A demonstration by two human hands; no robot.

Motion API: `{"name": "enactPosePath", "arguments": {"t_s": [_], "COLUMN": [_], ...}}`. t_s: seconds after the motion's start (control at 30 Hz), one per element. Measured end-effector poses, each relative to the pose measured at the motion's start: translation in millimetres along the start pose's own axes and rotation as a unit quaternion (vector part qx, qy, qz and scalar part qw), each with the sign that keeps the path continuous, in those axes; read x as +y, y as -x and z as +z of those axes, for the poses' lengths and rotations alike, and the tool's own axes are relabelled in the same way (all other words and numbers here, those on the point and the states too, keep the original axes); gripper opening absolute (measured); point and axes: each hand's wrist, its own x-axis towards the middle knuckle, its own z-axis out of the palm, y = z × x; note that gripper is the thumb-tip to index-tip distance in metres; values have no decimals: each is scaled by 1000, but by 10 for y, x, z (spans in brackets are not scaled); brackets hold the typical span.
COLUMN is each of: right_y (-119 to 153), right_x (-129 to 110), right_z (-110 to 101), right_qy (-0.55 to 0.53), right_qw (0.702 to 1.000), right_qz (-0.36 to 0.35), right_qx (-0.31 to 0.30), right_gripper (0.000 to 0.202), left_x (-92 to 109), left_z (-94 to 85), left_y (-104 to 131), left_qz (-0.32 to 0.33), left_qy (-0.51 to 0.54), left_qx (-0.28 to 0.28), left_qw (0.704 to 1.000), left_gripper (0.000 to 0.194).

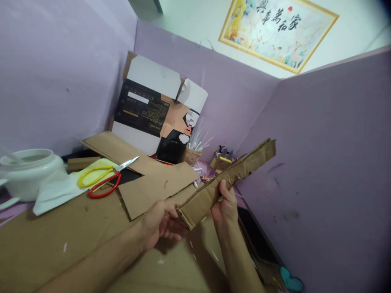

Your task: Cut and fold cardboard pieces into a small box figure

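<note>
A long, narrow strip of brown corrugated cardboard (244, 165) slants up to the right above the work surface. My right hand (226, 203) is closed around its middle, the thumb on the near face. At the strip's lower left end is my left hand (163, 221), its thumb touching the corner and its other fingers loosely curled below; part of them is hidden behind the cardboard. Scissors (105, 177) with one yellow and one red handle lie partly spread to the left, on papers. Flat cardboard pieces (152, 187) lie just beyond my left hand.
A white pot (33, 175) stands at the left beside a white cloth or paper (58, 191). An unfolded printed box (146, 106) leans on the purple wall (207, 73). Near it is a small basket of white sticks (193, 154). A dark flat object (259, 236) lies along the right wall.
</note>
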Motion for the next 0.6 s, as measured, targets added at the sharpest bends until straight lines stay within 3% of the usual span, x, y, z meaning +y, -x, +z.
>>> {"name": "enactPosePath", "arguments": {"t_s": [0.13,0.23,0.3,0.37,0.47,0.6], "right_y": [99,221,287,325,340,348], "right_x": [42,100,118,121,121,133], "right_z": [58,110,138,151,151,155], "right_qy": [39,60,68,75,111,150], "right_qw": [997,991,988,985,980,975], "right_qz": [33,50,58,67,84,91], "right_qx": [-58,-111,-129,-137,-145,-138], "right_gripper": [30,29,29,30,37,34], "left_x": [26,-89,-170,-231,-300,-411], "left_z": [-18,33,71,104,141,152], "left_y": [46,41,25,1,-51,-138], "left_qz": [29,-15,-32,-20,19,102], "left_qy": [2,-13,-15,-37,-116,-300], "left_qx": [-74,-143,-161,-132,-27,112], "left_qw": [997,989,986,990,993,942], "left_gripper": [34,42,42,36,27,20]}}
